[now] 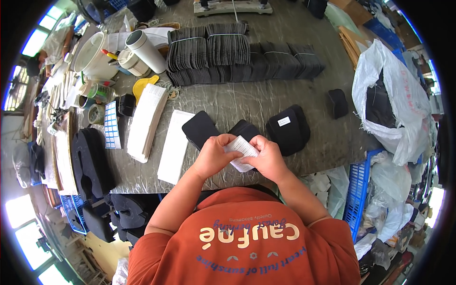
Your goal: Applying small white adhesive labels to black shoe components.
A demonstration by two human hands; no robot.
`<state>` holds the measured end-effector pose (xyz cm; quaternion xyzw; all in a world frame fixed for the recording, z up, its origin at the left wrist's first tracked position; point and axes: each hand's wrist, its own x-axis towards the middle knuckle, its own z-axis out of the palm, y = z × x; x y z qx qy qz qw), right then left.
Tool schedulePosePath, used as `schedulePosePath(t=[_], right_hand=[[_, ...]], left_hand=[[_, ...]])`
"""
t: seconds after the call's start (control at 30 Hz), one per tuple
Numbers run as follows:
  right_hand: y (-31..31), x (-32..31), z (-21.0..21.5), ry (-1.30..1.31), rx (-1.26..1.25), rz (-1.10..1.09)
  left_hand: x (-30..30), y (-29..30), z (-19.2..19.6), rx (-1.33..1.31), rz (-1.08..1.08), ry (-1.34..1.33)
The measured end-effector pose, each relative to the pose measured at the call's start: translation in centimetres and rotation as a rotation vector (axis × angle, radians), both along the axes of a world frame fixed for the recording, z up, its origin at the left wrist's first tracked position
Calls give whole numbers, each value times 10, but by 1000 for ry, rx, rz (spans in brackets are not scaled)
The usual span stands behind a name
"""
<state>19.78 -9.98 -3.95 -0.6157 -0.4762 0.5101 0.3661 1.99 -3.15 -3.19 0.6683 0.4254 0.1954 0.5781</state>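
Note:
Both my hands pinch a small white printed paper slip (243,151) above the table's front edge. My left hand (216,154) grips its left side with thumb and fingers, and my right hand (267,156) holds the right side. Just beyond the hands lie flat black rounded pads: one pad (198,127) at the left, another pad (244,127) partly hidden behind the slip, and a stack of pads (297,128) at the right. A small white label (284,121) lies on top of that right stack.
Long bundled rows of black pads (209,52) stand across the table's far side. White paper stacks (147,118) lie at the left, near a white tumbler (145,50) and a sheet of blue-edged labels (112,126). At right are a black piece (337,103), a white sack (408,95) and a blue crate (357,199).

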Motion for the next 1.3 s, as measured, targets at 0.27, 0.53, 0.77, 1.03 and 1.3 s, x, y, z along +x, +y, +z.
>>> schedulePosePath(t=[0.27,0.53,0.77,1.03,1.3], right_hand=[[-3,4,1,192,-176,8],[-10,-2,-22,-1,83,-60],[19,19,-38,-215,95,-126],[26,16,-44,-247,74,-101],[28,14,-50,-385,64,-98]], left_hand=[[-17,-10,-3,154,96,195],[-23,-24,-19,195,292,329],[-6,-35,-15,755,-381,243],[-4,-39,-33,727,-470,363],[-2,-40,-33,730,-475,381]])
